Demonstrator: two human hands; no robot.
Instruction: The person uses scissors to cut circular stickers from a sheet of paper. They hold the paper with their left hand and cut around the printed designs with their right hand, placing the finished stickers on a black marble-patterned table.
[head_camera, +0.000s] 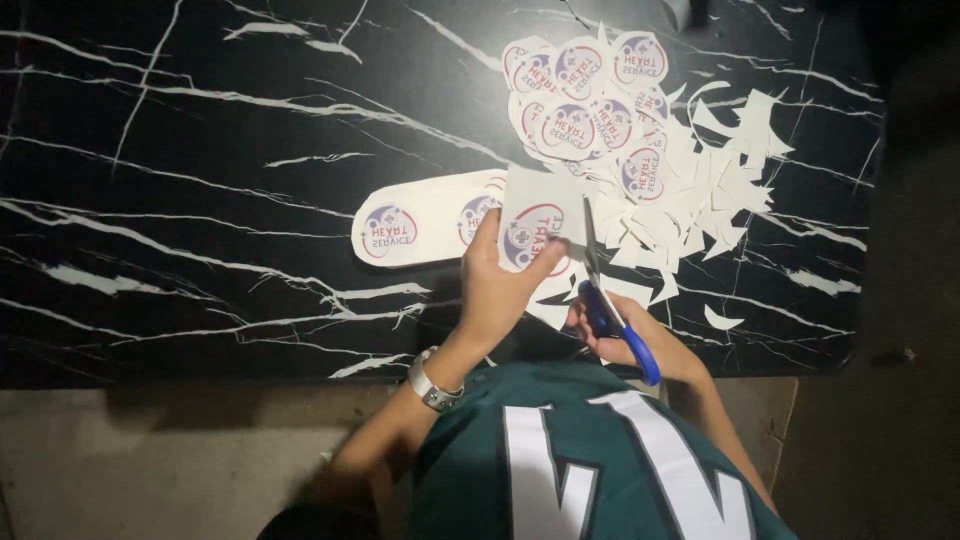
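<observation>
Sticker sheet piece (535, 225) sits near the front edge of the black marble table (200, 200), pinched in the left hand (505, 290); right hand (625, 335) is wrapped through the blue scissor handles, blades of the scissors (600, 290) at the piece's right side. Just left, an uncut strip (425, 225) with two round stickers lies flat. Further back right, offcut scraps (700, 200), then a pile of cut round stickers (585, 95) toward the back edge. Judging by the pile, most cutting is done. Right fingers mostly hidden; how far the blades gape is hard to tell
</observation>
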